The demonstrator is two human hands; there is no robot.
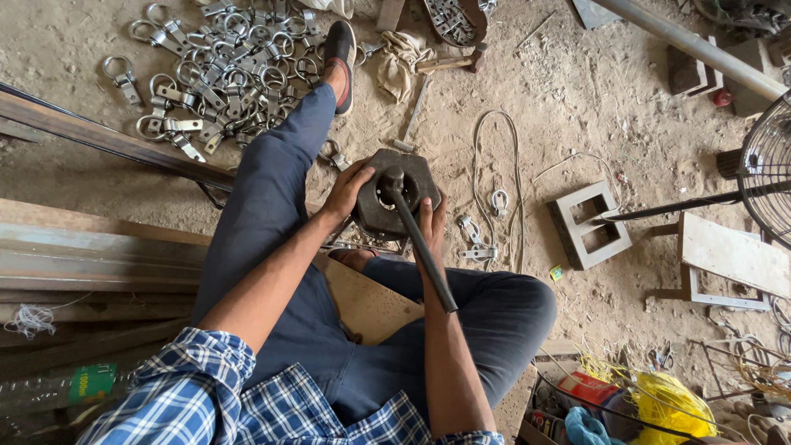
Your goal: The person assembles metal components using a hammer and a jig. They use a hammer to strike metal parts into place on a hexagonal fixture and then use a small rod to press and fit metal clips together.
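On the dusty ground between the person's legs sits a dark, heavy metal block (395, 194) with a hole in the top. The left hand (346, 191) lies flat on the block's left side, fingers wrapped on it. The right hand (432, 221) presses on the right side, fingers curled round its edge. A black bar (418, 239) sticks out of the hole and leans near. Far to the left lies a pile of shiny metal rings (222, 70).

A blue-and-white checked shirt (239, 395), sleeves rolled. Dark blue trousers (329, 330). On the far foot, a black shoe (339, 62) with red lining.
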